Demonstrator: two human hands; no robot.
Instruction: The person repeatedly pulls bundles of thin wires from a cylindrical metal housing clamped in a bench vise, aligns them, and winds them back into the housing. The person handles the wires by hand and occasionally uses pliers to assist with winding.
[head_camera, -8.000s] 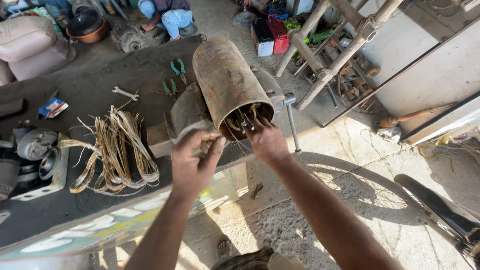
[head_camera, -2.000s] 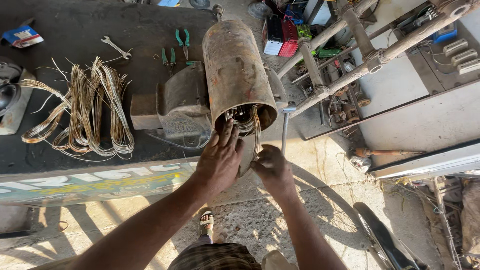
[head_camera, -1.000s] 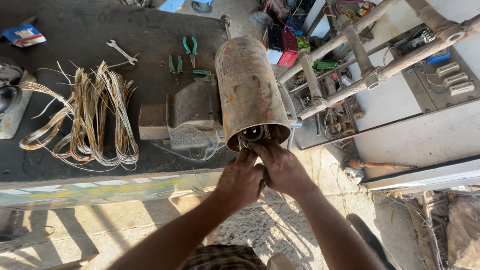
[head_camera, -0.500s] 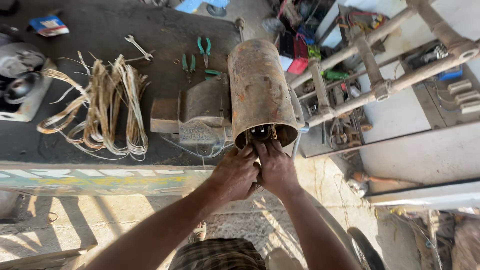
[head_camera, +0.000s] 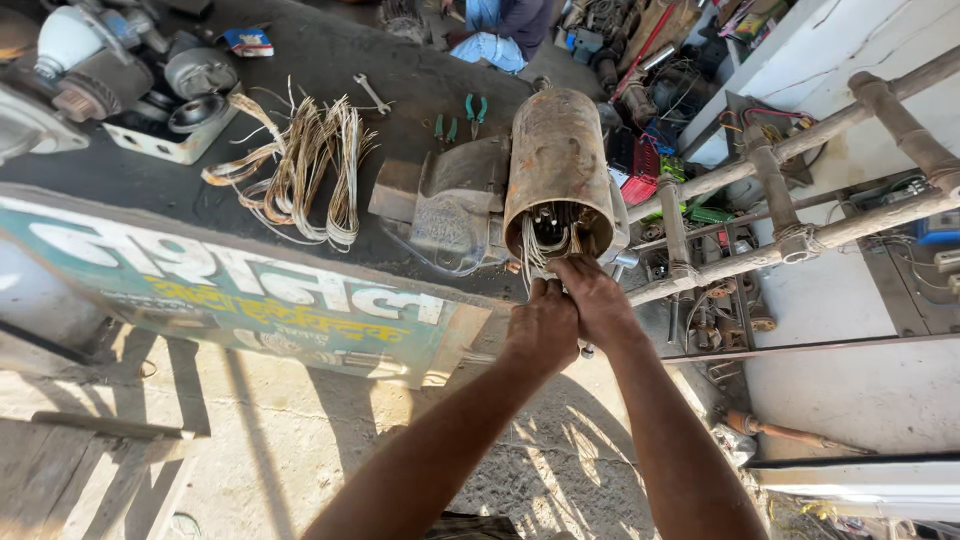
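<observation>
Both hands, left hand (head_camera: 541, 325) and right hand (head_camera: 597, 298), grip wires (head_camera: 533, 250) below the rusty cylinder (head_camera: 557, 165); pull straight, evenly.

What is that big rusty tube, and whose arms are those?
The picture comes from a camera worn on a person's head, looking down, so the arms are that person's own. The left hand and right hand are close together at the open end of a rusty metal cylinder, gripping the pale wires that hang out of it. The cylinder sits in a grey vise on a dark workbench. Also on the bench are a loose wire bundle, green-handled pliers and a small spanner.
</observation>
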